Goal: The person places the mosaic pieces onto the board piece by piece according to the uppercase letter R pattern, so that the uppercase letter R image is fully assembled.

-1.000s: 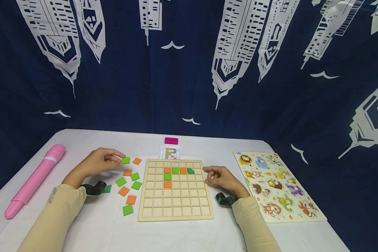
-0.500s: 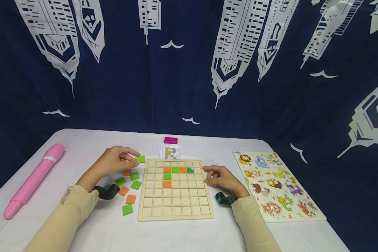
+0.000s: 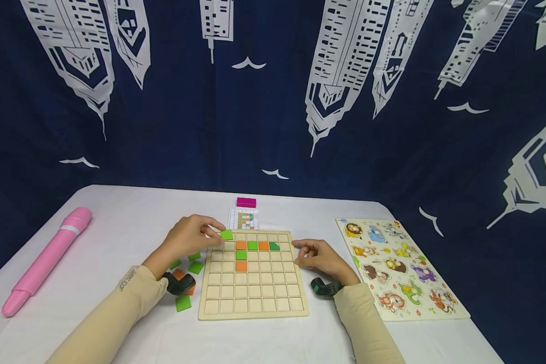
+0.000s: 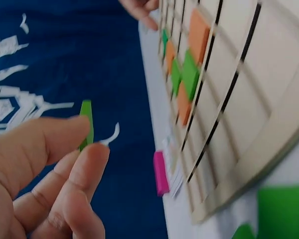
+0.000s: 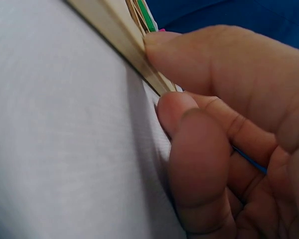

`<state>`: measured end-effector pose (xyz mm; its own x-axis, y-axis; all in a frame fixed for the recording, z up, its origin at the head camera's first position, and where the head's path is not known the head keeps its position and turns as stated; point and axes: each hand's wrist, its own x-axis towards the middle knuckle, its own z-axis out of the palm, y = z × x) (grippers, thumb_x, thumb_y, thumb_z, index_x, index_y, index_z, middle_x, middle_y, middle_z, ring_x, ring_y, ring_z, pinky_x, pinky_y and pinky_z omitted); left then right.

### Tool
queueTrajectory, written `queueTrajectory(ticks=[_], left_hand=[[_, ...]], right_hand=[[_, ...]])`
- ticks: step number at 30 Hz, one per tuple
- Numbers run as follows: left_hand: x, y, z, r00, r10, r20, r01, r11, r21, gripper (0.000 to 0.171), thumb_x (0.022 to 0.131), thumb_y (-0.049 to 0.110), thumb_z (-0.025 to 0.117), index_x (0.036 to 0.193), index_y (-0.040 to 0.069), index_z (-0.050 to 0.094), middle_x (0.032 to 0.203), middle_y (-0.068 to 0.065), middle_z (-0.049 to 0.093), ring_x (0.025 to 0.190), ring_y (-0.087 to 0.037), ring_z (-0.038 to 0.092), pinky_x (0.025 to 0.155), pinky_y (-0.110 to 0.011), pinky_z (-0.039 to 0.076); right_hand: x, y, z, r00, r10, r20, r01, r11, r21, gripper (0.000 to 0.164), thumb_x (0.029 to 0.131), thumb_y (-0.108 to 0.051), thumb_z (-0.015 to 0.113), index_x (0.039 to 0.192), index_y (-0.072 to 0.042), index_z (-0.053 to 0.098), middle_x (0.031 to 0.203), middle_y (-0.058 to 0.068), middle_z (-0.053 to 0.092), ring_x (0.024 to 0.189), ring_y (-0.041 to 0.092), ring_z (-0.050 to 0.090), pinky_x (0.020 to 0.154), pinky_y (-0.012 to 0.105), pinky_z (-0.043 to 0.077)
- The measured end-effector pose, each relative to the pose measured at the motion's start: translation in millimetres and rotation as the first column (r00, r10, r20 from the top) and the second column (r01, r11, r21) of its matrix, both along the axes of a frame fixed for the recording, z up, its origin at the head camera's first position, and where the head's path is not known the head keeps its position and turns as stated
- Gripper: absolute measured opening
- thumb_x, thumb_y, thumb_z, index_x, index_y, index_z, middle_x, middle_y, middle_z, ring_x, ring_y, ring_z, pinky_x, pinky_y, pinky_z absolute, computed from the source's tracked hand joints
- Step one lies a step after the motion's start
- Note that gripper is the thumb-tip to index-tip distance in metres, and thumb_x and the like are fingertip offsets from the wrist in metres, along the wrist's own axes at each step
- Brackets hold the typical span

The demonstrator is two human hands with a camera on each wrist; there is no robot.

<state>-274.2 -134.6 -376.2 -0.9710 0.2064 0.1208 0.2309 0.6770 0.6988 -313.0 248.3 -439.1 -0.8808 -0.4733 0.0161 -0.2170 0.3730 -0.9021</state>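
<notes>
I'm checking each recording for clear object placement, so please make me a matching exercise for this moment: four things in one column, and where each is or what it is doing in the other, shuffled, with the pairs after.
Things
1. Left hand
2. Magenta block
3. Right hand
4. Pink tube

Places or states
A. Lies along the left side of the white table
B. Touches the right edge of the grid board
C. Pinches a green tile
D. Sits just beyond the pattern card

Pairs: 1-C, 2-D, 3-B, 4-A

Left sleeve and right sleeve are beige; dark lettering marks the former. Left band and right band are black, curved.
</notes>
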Motion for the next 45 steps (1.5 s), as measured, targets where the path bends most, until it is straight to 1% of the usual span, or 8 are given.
queueTrajectory(ticks=[3, 6, 10, 14, 17, 24, 34, 45], left_hand=[[0.0, 8.1, -3.3, 1.0, 0.013, 0.025, -0.013, 1.0, -0.008, 0.034, 0.087, 0.022, 0.089, 0.119, 0.013, 0.083, 0.087, 0.006, 0.078, 0.081, -0.017, 0.065, 0.068, -0.034, 0.047], [0.6, 15.2, -7.0, 0.999, 0.002, 0.044, 0.0, 1.0, -0.031, 0.033, 0.086, 0.023, 0.089, 0.118, 0.015, 0.083, 0.085, 0.009, 0.077, 0.078, -0.015, 0.065, 0.066, -0.033, 0.048], [1.5, 24.0, -10.4, 0.998, -0.05, 0.034, 0.052, 0.996, -0.072, 0.031, 0.085, 0.023, 0.088, 0.115, 0.017, 0.084, 0.085, 0.012, 0.077, 0.078, -0.013, 0.065, 0.063, -0.033, 0.049], [2.1, 33.6, -11.7, 0.994, -0.105, 0.033, 0.107, 0.991, -0.083, 0.029, 0.084, 0.021, 0.088, 0.113, 0.018, 0.084, 0.087, 0.012, 0.077, 0.083, -0.013, 0.067, 0.063, -0.033, 0.052], [1.3, 41.4, -13.5, 0.991, -0.12, 0.053, 0.124, 0.988, -0.093, 0.028, 0.083, 0.02, 0.087, 0.111, 0.019, 0.085, 0.085, 0.013, 0.076, 0.084, -0.012, 0.068, 0.064, -0.031, 0.051], [0.3, 54.2, -19.5, 0.989, -0.13, 0.076, 0.139, 0.982, -0.13, 0.024, 0.082, 0.018, 0.09, 0.105, 0.018, 0.084, 0.075, 0.016, 0.071, 0.078, -0.009, 0.063, 0.068, -0.033, 0.049], [2.0, 67.1, -20.8, 0.984, -0.143, 0.102, 0.16, 0.972, -0.175, 0.021, 0.077, 0.018, 0.095, 0.092, 0.023, 0.081, 0.078, 0.014, 0.068, 0.078, -0.01, 0.061, 0.068, -0.034, 0.047], [-0.5, 71.0, -24.7, 0.982, -0.148, 0.12, 0.169, 0.966, -0.193, 0.023, 0.077, 0.017, 0.098, 0.092, 0.023, 0.081, 0.076, 0.013, 0.067, 0.073, -0.011, 0.06, 0.065, -0.032, 0.045]], right_hand=[[0.3, -0.4, 0.5, 1.0, 0.003, 0.005, -0.003, 1.0, -0.006, 0.059, 0.093, 0.004, 0.077, 0.145, 0.019, 0.054, 0.091, 0.003, 0.064, 0.068, 0.006, 0.05, 0.062, 0.02, 0.046], [0.9, -1.1, 1.6, 1.0, 0.001, 0.01, -0.001, 1.0, -0.01, 0.059, 0.093, 0.004, 0.077, 0.145, 0.019, 0.054, 0.091, 0.003, 0.064, 0.068, 0.007, 0.05, 0.062, 0.02, 0.046], [0.6, -1.6, 2.5, 1.0, -0.011, 0.016, 0.012, 1.0, -0.008, 0.059, 0.092, 0.003, 0.077, 0.144, 0.019, 0.054, 0.091, 0.003, 0.063, 0.069, 0.007, 0.05, 0.062, 0.02, 0.046], [-0.1, -1.3, 1.7, 1.0, -0.022, 0.02, 0.022, 1.0, -0.002, 0.06, 0.092, 0.003, 0.078, 0.145, 0.018, 0.054, 0.091, 0.003, 0.062, 0.07, 0.008, 0.051, 0.063, 0.02, 0.046], [-0.3, -0.8, 1.1, 1.0, -0.019, 0.023, 0.019, 1.0, -0.001, 0.06, 0.092, 0.003, 0.078, 0.145, 0.018, 0.054, 0.091, 0.003, 0.062, 0.07, 0.008, 0.05, 0.063, 0.02, 0.046], [-0.4, -1.9, 1.7, 0.999, -0.028, 0.036, 0.028, 1.0, -0.003, 0.06, 0.092, 0.003, 0.078, 0.145, 0.017, 0.055, 0.091, 0.003, 0.062, 0.07, 0.008, 0.05, 0.062, 0.021, 0.046], [0.1, -2.9, 2.8, 0.998, -0.045, 0.045, 0.045, 0.999, -0.003, 0.059, 0.091, 0.003, 0.079, 0.144, 0.016, 0.056, 0.091, 0.003, 0.062, 0.069, 0.008, 0.049, 0.062, 0.02, 0.045], [0.1, -1.9, 3.0, 0.999, -0.039, 0.031, 0.038, 0.999, 0.006, 0.059, 0.092, 0.003, 0.078, 0.144, 0.017, 0.056, 0.09, 0.002, 0.062, 0.068, 0.008, 0.049, 0.061, 0.02, 0.045]])
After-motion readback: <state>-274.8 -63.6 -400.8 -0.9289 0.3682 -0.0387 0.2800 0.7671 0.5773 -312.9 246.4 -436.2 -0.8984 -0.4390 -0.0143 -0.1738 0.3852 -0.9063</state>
